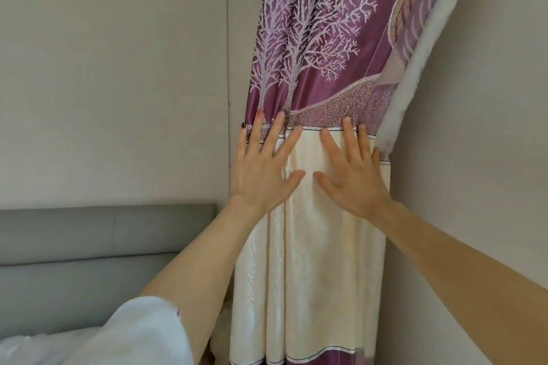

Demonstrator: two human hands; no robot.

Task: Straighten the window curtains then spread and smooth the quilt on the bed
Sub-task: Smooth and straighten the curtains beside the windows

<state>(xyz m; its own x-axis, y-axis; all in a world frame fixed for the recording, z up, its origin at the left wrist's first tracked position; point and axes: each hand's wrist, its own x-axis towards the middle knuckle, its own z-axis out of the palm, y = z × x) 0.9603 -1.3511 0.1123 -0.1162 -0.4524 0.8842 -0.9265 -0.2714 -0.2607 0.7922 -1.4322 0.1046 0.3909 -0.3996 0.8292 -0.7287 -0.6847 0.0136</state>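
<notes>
A gathered curtain [314, 47] hangs in the room's corner, purple with white tree patterns above and a cream band [320, 261] below. My left hand [264, 166] lies flat on its left side with fingers spread, fingertips on the seam between purple and cream. My right hand [351, 169] presses flat on the cream band beside it, fingers apart. Neither hand grips the cloth. A sheer white lining [415, 77] edges the curtain's right side. White bedding [26, 347] shows at the bottom left; I cannot tell whether it is the quilt.
A grey padded headboard [89, 249] stands against the left wall below and left of the curtain. Plain pale walls flank the curtain on both sides. A small dark hook [243, 125] sits at the curtain's left edge. My white sleeve [142, 335] covers my left upper arm.
</notes>
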